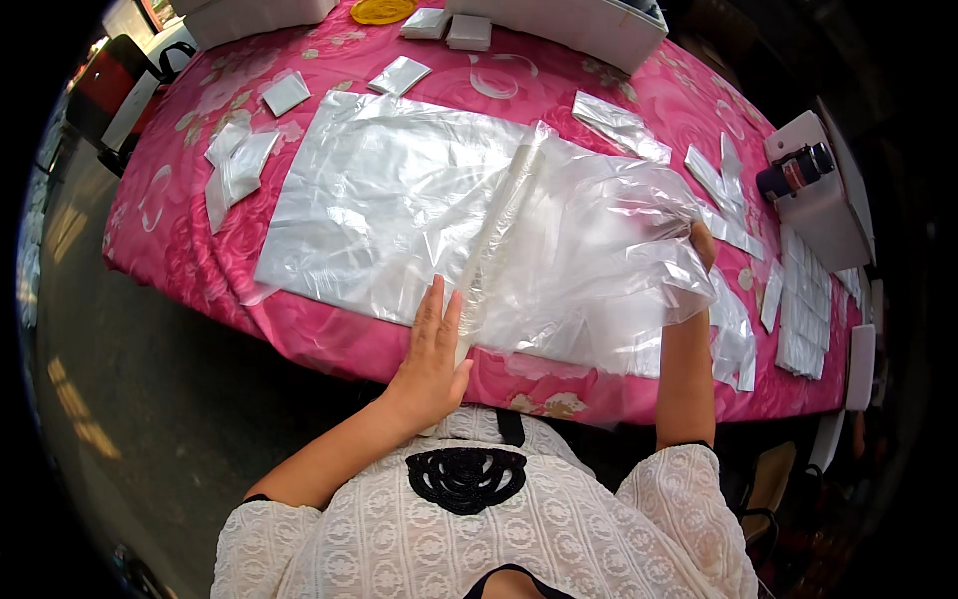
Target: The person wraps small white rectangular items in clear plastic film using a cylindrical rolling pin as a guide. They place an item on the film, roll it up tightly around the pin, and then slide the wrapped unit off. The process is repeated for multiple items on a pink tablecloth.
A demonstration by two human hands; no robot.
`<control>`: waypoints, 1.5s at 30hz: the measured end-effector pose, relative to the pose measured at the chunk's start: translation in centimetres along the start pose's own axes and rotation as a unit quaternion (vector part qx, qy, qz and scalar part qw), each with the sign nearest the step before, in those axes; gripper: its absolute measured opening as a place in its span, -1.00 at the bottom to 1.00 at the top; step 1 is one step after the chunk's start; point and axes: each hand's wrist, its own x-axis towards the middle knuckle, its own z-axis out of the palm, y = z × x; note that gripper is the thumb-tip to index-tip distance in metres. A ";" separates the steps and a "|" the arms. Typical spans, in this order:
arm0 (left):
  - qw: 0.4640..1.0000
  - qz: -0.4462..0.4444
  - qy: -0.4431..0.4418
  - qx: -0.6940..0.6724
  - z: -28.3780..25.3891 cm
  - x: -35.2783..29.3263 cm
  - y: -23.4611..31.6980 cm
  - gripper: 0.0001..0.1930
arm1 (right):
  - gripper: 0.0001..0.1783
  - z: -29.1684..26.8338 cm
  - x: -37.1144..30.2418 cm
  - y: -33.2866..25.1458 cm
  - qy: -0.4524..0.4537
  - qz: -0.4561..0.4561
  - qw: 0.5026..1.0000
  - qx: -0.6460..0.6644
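Bright daylight at ten o'clock; white glare on silvery, wrinkled, flat plastic sheeting (379, 190); deep shadow at four o'clock; corners black, fisheye bending toward rim

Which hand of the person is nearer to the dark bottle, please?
Right. The right hand, gripping the crumpled clear plastic, is left of and below the dark bottle in the picture. The left hand, at the plastic's near edge, is much farther left.

Legible text: none. Dark bottle (795, 172) at the right edge of the worktop (190, 270), by a white box (826, 235), shows a reddish patch on its side, possibly a label; any characters there are too small to make out, so no reading recorded.
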 end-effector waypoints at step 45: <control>0.948 -0.278 0.104 0.118 -10.8 -4.9 -6.3 -0.15 | -0.59 33.7 -0.5 19.5 -0.230 -0.381 0.763 -0.469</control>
